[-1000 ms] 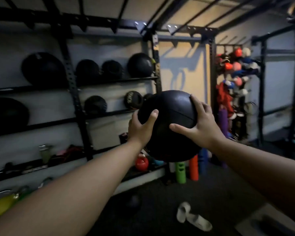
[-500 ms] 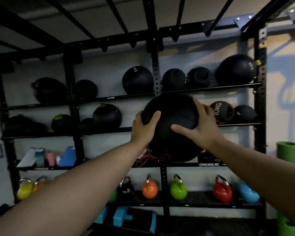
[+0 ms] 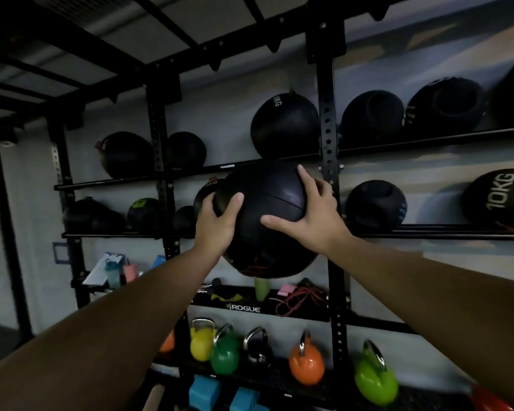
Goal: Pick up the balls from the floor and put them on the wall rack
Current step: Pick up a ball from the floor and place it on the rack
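I hold a large black medicine ball (image 3: 267, 223) out in front of me between both hands. My left hand (image 3: 215, 225) grips its left side with the thumb on top. Spread over its right side is my right hand (image 3: 312, 215). The ball hangs in front of the black wall rack (image 3: 328, 149), level with the second shelf rail (image 3: 428, 229) and just left of the middle upright. Part of a smaller ball behind it on that shelf is hidden.
Several black balls fill the top two shelves, among them a 10KG ball (image 3: 500, 200) at right. A lower shelf (image 3: 250, 308) marked ROGUE holds a red rope and small items. Coloured kettlebells (image 3: 306, 361) stand on the bottom shelf above blue blocks (image 3: 201, 393).
I have turned from the room's corner to face the rack and stepped closer. The ball, still in both hands, has risen to the second shelf's height.
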The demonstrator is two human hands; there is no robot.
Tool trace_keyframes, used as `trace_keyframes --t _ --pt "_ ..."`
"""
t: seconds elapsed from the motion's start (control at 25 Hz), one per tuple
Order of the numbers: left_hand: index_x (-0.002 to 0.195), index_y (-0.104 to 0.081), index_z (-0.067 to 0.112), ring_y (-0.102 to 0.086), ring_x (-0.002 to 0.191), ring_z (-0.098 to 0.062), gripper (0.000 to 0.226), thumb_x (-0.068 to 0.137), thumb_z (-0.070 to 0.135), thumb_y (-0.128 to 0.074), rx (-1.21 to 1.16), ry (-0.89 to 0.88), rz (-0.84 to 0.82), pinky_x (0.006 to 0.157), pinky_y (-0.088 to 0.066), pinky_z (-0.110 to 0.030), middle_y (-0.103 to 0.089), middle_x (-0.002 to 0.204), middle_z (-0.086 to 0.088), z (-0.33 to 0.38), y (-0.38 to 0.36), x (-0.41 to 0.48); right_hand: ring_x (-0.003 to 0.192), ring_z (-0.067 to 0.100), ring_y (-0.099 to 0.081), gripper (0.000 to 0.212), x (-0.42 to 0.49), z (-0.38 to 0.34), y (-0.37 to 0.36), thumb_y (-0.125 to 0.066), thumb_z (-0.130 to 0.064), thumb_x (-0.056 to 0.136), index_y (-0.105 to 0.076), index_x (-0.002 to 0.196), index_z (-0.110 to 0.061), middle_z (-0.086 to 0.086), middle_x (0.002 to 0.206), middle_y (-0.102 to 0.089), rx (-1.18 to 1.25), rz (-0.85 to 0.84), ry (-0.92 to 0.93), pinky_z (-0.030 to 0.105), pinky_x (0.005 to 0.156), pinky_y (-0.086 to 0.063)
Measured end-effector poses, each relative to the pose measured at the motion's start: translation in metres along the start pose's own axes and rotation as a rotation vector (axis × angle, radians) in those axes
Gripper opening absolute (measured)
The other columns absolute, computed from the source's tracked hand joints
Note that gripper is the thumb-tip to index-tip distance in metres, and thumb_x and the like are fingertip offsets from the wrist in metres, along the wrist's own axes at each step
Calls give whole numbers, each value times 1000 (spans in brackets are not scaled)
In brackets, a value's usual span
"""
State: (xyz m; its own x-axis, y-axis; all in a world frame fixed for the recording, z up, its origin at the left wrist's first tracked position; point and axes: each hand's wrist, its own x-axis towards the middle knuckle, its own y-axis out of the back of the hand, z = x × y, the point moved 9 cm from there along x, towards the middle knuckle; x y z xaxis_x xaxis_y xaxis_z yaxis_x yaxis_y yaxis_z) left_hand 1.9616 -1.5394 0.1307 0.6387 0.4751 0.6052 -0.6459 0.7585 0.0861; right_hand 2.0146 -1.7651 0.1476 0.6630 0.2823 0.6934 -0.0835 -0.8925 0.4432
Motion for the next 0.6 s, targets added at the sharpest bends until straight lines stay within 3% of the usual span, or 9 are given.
trace_keyframes --t 0.12,0.24,0.32,0.44,0.6 --pt "152 -52 27 -62 130 -21 109 63 90 -60 -6 16 2 111 -50 -42 -65 139 4 -54 -32 54 152 32 -15 137 45 50 -32 -70 -94 47 -4 159 -52 -1 162 -14 -31 7 -7 62 118 -29" --pt "132 -57 39 -64 120 -14 86 63 90 -62 -67 22 -15 101 -51 -33 -65 119 19 -111 -67 117 152 30 -15 138 101 105 -64 -69 -96 45 -4 159 -53 -3 163 -12 -67 21 -43 61 118 -30" --pt "119 -57 46 -66 116 -13 70 63 89 -62 -107 31 -69 94 -53 -32 -66 115 20 -145 -94 170 151 32 -15 137 148 139 -86 -70 -96 46 -2 158 -54 -4 163 -12 -106 22 -80 61 117 -31" --pt "118 -57 47 -67 109 -8 70 62 88 -62 -143 41 -124 85 -53 -29 -67 114 19 -186 -132 252 151 33 -14 135 220 185 -112 -71 -96 47 -1 157 -57 -4 163 -11 -132 43 -127 64 116 -31" --pt "97 -57 55 -63 97 4 47 64 87 -62 -123 -12 -191 75 -48 -21 -66 105 22 -225 -185 349 151 32 -15 137 299 252 -139 -70 -97 45 -3 157 -57 -4 163 -12 -109 113 -171 63 117 -31"
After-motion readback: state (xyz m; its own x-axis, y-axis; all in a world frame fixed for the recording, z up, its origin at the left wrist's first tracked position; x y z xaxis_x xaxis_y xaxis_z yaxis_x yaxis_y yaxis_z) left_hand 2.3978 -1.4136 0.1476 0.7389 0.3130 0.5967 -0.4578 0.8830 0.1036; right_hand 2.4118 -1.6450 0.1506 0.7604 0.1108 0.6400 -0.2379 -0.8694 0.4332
